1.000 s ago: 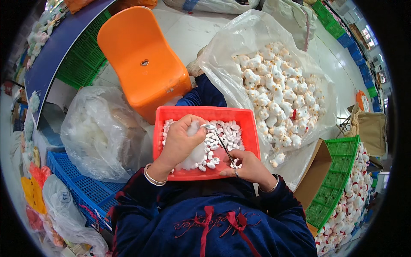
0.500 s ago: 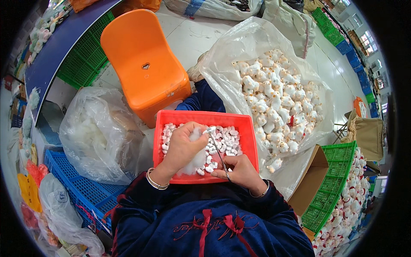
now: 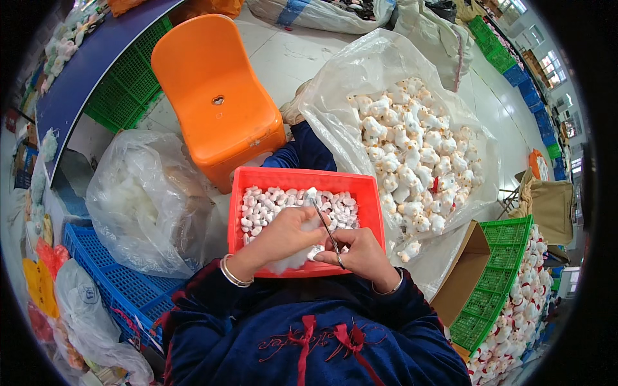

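A red tray (image 3: 376,222) rests in front of me, filled with small white plush pieces (image 3: 261,202). My right hand (image 3: 368,257) is closed around the handles of thin metal forceps (image 3: 329,233), which slant up to the left. At their tip is a small white piece (image 3: 311,193). My left hand (image 3: 290,233) is beside the forceps, fingers bent around a tuft of white stuffing (image 3: 311,223). More stuffing (image 3: 286,264) shows under that hand, over the tray's near side.
A clear bag of small white plush bodies (image 3: 415,154) lies beyond the tray at right. An orange chair (image 3: 219,122), a clear bag of stuffing (image 3: 145,199) and a blue crate (image 3: 122,270) stand left. A cardboard box (image 3: 458,273) and green crate (image 3: 492,283) are at right.
My left hand has moved down and right, away from the small white piece at the forceps' tip, uncovering more pieces in the tray. My right hand has barely moved.
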Demonstrator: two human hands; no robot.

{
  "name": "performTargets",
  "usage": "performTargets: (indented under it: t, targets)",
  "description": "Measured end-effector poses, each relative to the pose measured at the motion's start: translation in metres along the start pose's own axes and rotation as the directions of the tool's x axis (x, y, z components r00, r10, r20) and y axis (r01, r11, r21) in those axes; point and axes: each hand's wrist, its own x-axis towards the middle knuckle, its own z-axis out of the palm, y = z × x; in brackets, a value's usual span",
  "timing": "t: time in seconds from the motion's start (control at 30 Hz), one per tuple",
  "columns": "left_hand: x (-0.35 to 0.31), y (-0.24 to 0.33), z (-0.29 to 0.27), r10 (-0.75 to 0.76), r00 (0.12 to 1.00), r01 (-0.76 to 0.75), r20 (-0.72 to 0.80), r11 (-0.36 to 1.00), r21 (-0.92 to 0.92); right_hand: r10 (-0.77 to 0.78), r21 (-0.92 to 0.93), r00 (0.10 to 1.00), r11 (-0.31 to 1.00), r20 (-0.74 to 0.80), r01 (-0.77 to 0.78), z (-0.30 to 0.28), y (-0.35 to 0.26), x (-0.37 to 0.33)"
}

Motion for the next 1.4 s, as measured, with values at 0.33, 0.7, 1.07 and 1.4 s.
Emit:
performTargets:
  t: [0.33, 0.7, 1.07, 1.4]
  targets:
    - [0.0, -0.008, -0.028, -0.019, 0.974, -0.008, -0.228, 0.993, -0.116, -0.017, -0.3, 0.997, 0.954, -0.075, -0.006, -0.009, -0.003, -0.002]
    - [0.001, 0.0, -0.02, -0.092, 0.961, 0.014, -0.261, 0.958, -0.285, 0.003, -0.099, 0.998, 0.995, -0.059, -0.009, -0.003, 0.002, 0.002]
    - [0.003, -0.012, -0.009, -0.004, 0.952, -0.091, -0.305, 0.951, -0.296, 0.078, 0.124, 0.996, 0.989, 0.048, -0.084, 0.01, 0.012, 0.002]
    - [0.008, -0.008, -0.032, -0.195, 0.845, -0.269, -0.497, 0.649, -0.712, 0.016, -0.148, 0.983, 0.989, 0.183, 0.011, -0.022, -0.007, -0.005]
